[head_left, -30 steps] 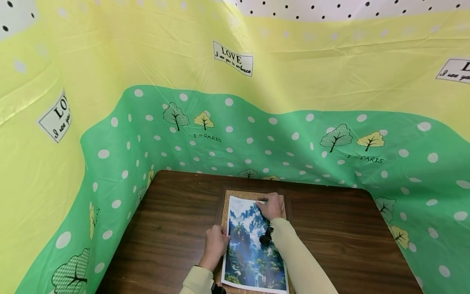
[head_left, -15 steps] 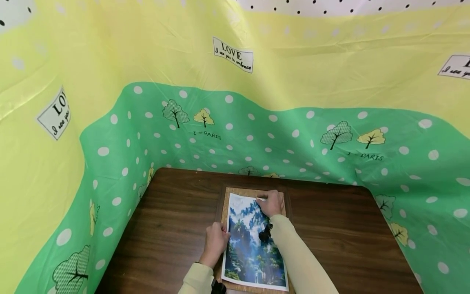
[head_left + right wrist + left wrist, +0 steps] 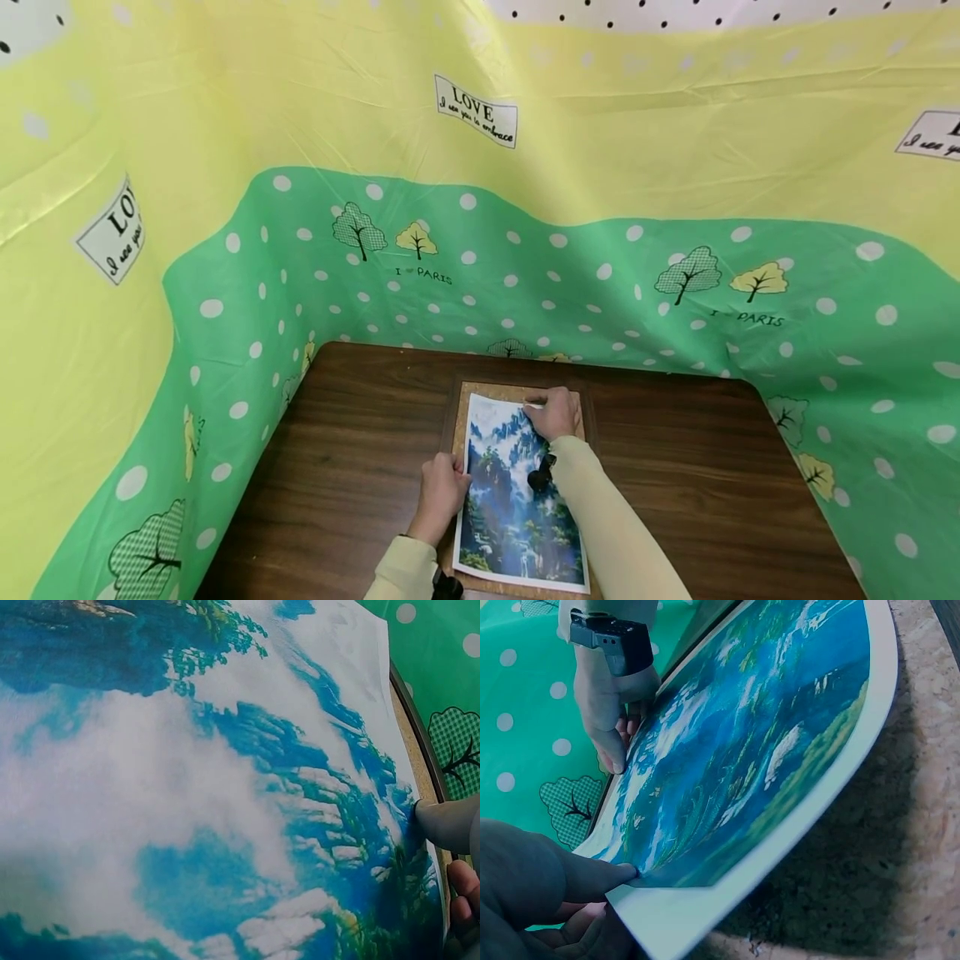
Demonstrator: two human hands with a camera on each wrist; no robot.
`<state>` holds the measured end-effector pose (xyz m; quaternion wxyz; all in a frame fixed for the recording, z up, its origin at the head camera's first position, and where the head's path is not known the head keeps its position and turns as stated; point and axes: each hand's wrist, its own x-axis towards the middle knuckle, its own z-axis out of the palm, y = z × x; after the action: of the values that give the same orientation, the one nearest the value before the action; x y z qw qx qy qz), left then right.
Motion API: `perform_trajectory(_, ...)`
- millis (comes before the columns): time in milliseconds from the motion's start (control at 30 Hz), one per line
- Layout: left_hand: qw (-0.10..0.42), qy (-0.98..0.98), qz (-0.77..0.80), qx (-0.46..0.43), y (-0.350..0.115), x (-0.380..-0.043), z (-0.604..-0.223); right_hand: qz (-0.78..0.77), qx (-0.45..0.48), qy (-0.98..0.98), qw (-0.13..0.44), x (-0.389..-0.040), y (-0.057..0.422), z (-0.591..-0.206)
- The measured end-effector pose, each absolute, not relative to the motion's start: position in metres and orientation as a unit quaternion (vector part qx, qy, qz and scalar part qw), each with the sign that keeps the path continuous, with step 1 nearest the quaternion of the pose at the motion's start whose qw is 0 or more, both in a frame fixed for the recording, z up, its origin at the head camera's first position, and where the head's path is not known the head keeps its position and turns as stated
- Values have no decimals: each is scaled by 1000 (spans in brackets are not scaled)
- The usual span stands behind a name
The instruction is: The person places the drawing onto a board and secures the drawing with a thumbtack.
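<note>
A landscape print (image 3: 517, 508) on white-bordered paper, with blue mountains and waterfalls, lies over a cork board (image 3: 495, 391). My left hand (image 3: 441, 492) pinches the print's left edge, about midway along in the head view. The left wrist view shows that thumb (image 3: 607, 874) on top and the fingers beneath, the paper bowed up off the cork. At the far edge, towards the right corner, my right hand (image 3: 557, 414) pinches the paper. Its thumb (image 3: 450, 825) presses on the picture in the right wrist view, fingers curled below.
A dark rim (image 3: 589, 417) surrounds the cork board. It rests on a brown wood-grain table (image 3: 697, 483). Green and yellow patterned curtain (image 3: 592, 275) hangs along the table's back and sides. A black wrist camera (image 3: 540, 477) on the right arm covers part of the print.
The head view has dipped slightly, so the scene sits a little higher in it. Both hands keep their hold on the print at the same places.
</note>
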<state>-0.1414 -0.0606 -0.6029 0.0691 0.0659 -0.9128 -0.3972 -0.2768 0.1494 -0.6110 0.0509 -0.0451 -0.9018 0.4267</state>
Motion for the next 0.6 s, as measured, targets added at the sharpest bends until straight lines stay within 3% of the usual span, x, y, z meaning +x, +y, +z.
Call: perform_trajectory(600, 66, -907, -411, 68, -60, -140, -601, 423, -58, -903, 51, -276, 146, -614)
